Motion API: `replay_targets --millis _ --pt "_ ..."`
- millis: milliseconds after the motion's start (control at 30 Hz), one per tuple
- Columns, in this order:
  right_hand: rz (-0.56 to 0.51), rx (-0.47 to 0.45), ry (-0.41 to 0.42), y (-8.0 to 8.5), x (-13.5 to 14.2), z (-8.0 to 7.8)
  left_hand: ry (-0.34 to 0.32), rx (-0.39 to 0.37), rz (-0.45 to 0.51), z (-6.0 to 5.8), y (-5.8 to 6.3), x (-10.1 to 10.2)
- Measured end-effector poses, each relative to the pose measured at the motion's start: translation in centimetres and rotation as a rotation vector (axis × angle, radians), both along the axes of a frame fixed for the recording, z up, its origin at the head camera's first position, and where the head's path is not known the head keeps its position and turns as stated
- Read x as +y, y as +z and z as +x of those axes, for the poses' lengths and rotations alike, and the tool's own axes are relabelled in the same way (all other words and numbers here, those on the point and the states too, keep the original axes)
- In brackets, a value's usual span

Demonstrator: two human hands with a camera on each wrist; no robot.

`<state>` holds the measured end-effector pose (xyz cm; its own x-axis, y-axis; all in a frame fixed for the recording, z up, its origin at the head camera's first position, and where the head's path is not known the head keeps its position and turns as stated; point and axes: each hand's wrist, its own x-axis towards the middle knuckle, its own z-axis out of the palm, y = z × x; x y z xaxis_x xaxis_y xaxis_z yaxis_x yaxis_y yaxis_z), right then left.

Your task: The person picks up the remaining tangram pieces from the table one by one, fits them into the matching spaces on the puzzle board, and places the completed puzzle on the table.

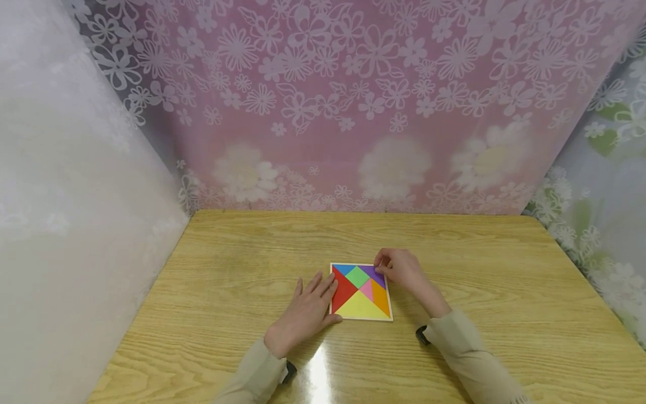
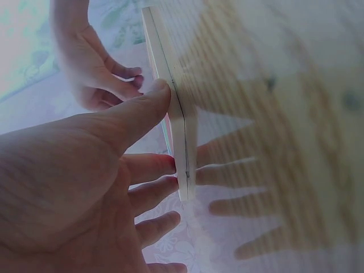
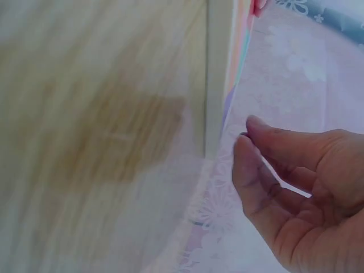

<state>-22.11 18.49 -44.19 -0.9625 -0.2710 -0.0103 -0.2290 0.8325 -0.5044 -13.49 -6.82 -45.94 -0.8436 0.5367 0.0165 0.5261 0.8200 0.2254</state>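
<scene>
A square tangram puzzle (image 1: 360, 306) lies on the table in a pale wooden tray (image 1: 392, 303). Its coloured pieces fit side by side: red, yellow, blue, green, pink, orange and purple. My left hand (image 1: 305, 311) has spread, fairly straight fingers touching the tray's left side and the red triangle (image 1: 344, 289), with the thumb at the near left corner. Over the far right corner, beside the purple triangle (image 1: 373, 273), is my right hand (image 1: 401, 269). Its thumb and index fingertip come together in the right wrist view, fingers (image 3: 261, 187) curled, with no piece visible between them.
The wood-grain table (image 1: 242, 252) extends around the puzzle on every side. A pink flowered cloth (image 1: 323, 112) hangs along its back edge, and pale cloths flank the left and right. Dark bands (image 1: 423, 335) show at both wrists.
</scene>
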Motion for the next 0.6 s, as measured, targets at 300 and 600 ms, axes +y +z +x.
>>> replay_targets --millis 300,600 --pt "-0.042 0.18 -0.012 1.1 0.1 2.9 -0.006 -0.019 0.018 -0.1 -0.1 -0.2" --pt "-0.081 0.386 0.016 0.7 -0.2 5.0 0.033 -0.02 0.057 -0.5 0.2 -0.4"
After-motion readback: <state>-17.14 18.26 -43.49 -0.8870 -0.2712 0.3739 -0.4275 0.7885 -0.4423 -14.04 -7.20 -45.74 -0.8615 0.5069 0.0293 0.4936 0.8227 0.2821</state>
